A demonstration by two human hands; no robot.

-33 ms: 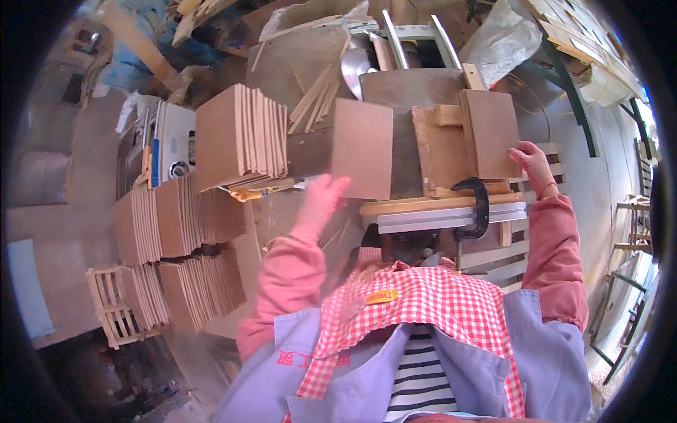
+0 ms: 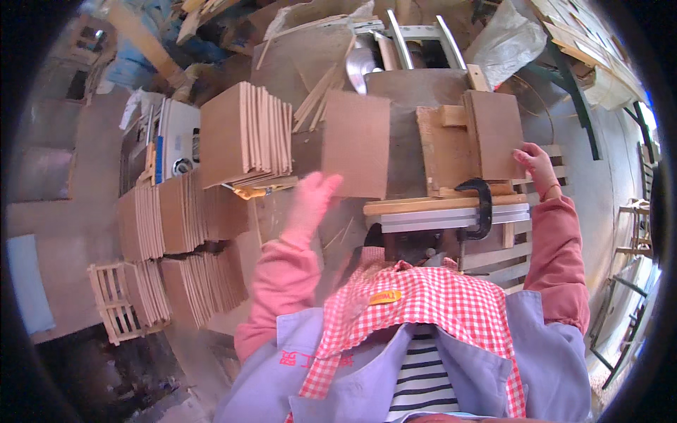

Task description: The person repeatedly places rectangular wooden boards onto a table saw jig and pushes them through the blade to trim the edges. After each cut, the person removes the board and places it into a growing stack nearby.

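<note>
At bench centre, left hand (image 2: 310,201) gripping the lower left corner of a square brown fibreboard panel (image 2: 355,144), fingers closed on its edge, image blurred so exact finger placement not resolvable; panel held flat over the bench top (image 2: 402,92), just left of the wooden jig (image 2: 451,148). Right hand (image 2: 537,169) at the right edge of the bench, fingertips pressed against the right side of a second brown panel (image 2: 497,134) seated upright in the jig; hand flat rather than pinching. Black clamp (image 2: 479,204) fixing the jig base and metal rail (image 2: 451,215) to the near edge of the bench. Curved metal guard (image 2: 358,67) at the far edge, probably belonging to a cutting machine. Fanned stack of like panels (image 2: 243,134) beyond the left edge, further stacks (image 2: 183,215) lower left, slatted crate (image 2: 113,303) beside them.

Risks, judged: corner-only hold liable to let the loose panel tip or slide against the jig; fingers near the jig edge exposed to pinching; leaning stacks prone to toppling if bumped.
</note>
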